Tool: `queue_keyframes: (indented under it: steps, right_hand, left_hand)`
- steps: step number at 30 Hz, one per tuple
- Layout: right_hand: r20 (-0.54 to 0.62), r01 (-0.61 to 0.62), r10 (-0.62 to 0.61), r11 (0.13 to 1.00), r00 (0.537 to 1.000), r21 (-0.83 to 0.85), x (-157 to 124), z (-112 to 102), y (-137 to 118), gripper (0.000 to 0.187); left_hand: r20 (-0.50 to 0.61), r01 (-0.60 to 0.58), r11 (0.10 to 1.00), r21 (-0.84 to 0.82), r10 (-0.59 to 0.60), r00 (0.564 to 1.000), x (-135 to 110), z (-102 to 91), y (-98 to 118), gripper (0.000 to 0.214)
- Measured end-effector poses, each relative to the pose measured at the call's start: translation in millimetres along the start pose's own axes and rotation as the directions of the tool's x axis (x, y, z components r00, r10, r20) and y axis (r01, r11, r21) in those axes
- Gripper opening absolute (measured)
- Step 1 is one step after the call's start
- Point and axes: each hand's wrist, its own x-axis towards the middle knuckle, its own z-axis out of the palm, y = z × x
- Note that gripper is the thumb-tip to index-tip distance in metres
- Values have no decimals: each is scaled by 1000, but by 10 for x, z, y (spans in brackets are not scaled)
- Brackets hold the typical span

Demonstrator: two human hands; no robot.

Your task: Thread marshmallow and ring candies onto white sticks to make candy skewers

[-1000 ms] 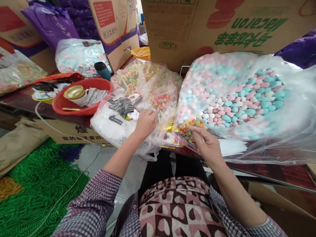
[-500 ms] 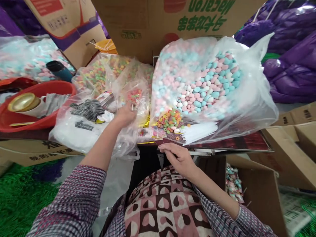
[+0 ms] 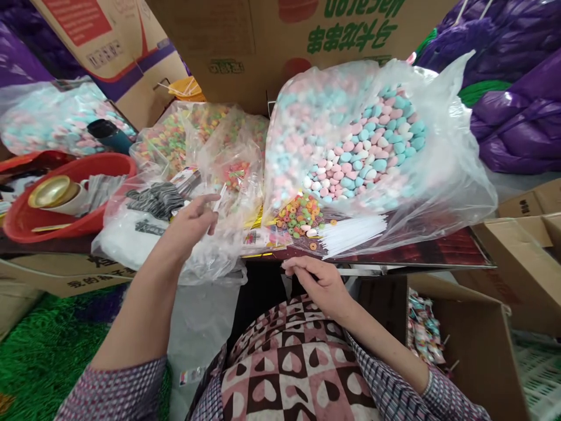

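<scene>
My left hand [image 3: 190,219] pinches the white stick of a candy lollipop [image 3: 234,175] wrapped in a clear bag, lifting it over the crumpled plastic bags. My right hand [image 3: 318,280] rests with curled fingers at the table's front edge [image 3: 394,266], close to my lap, and whether anything is in it stays hidden. Just beyond it lie a pile of coloured ring candies [image 3: 302,213] and a bundle of white sticks [image 3: 353,231]. A big clear bag of pink, blue and white candies [image 3: 363,146] lies open behind them.
A red basin [image 3: 65,199] with a gold-lidded cup stands at left. More candy bags [image 3: 175,137] and cardboard boxes [image 3: 263,41] crowd the back. An open carton [image 3: 442,339] with wrapped lollipops sits at lower right. Purple bags [image 3: 517,111] pile up at right.
My right hand left the ring candies and drew back to the table's edge. My left hand lifted the wrapped lollipop by its stick. The camera swung right.
</scene>
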Motion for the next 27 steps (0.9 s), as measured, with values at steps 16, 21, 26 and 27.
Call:
queue_keyframes:
  steps: [16, 21, 26, 27]
  right_hand:
    - [-253, -268, 517, 731, 818, 627, -39, -405, -134, 28]
    - [-344, -233, 486, 788, 803, 570, -163, -386, -158, 28]
    - [-434, -193, 443, 839, 784, 508, -235, -393, -150, 30]
    - [-446, -194, 438, 848, 780, 493, -250, -390, -147, 30]
  left_hand:
    - [614, -86, 928, -364, 308, 726, -918, 1425, 408, 34]
    - [640, 88, 889, -450, 253, 725, -993, 1496, 404, 30]
    - [629, 131, 856, -501, 256, 734, -1001, 1547, 378, 39]
    - [626, 138, 849, -510, 257, 736, -993, 1557, 357, 39]
